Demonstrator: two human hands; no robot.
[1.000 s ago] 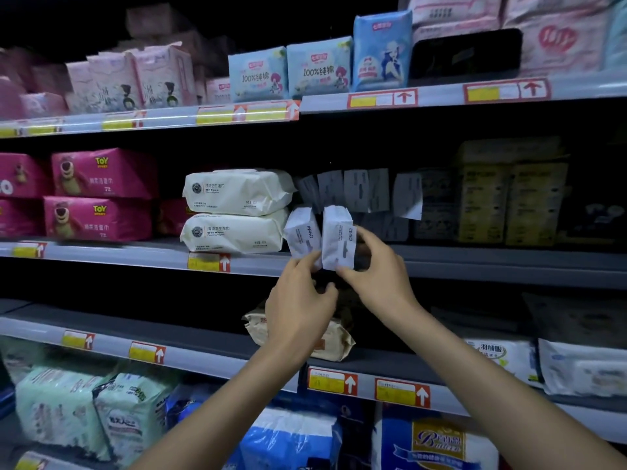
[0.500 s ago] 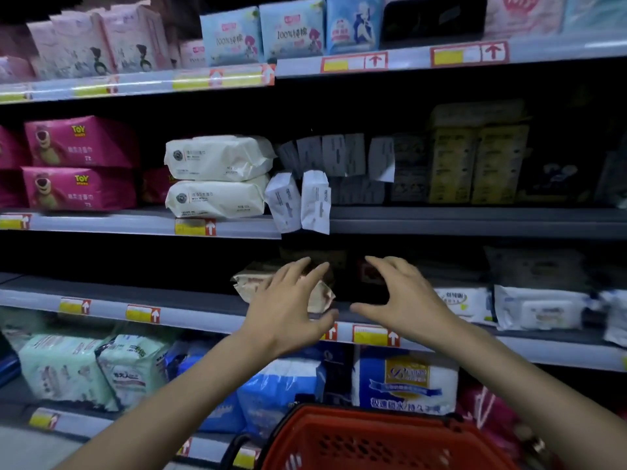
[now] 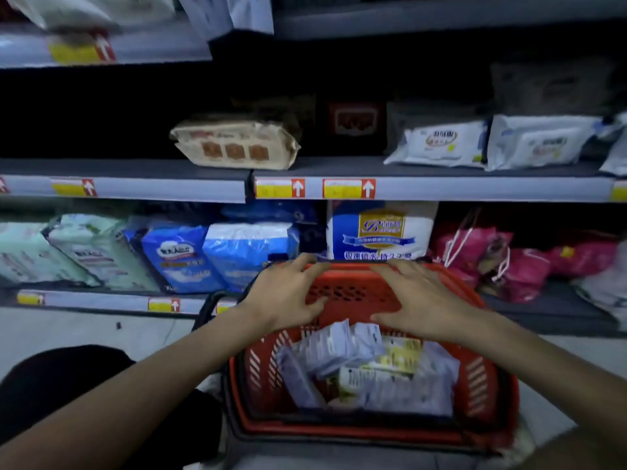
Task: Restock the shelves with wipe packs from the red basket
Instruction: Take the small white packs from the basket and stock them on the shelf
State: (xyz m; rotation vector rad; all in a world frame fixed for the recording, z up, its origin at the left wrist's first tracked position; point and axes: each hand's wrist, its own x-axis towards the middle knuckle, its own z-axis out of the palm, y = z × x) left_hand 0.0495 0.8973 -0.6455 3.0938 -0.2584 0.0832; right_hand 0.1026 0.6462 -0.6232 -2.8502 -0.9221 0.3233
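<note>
The wipe packs (image 3: 342, 347) lie heaped inside the basket (image 3: 475, 378), which sits low in front of the shelves. The left hand (image 3: 288, 296) and right hand (image 3: 420, 300) are positioned side by side over the basket's far end, palms down, fingers spread, holding nothing. Whether they touch the rim cannot be told. Behind them, the middle shelf (image 3: 475, 188) carries a tan pack (image 3: 234, 144) and white packs (image 3: 437, 144). Blue packs (image 3: 179, 256) stand on the shelf below.

red perforated plastic basket (image 3: 353, 295), pale lilac wipe packs (image 3: 334, 347), yellow-white packs (image 3: 395, 359), grey shelf edge (image 3: 475, 188) w/ red-yellow tags (image 3: 348, 188)
</note>
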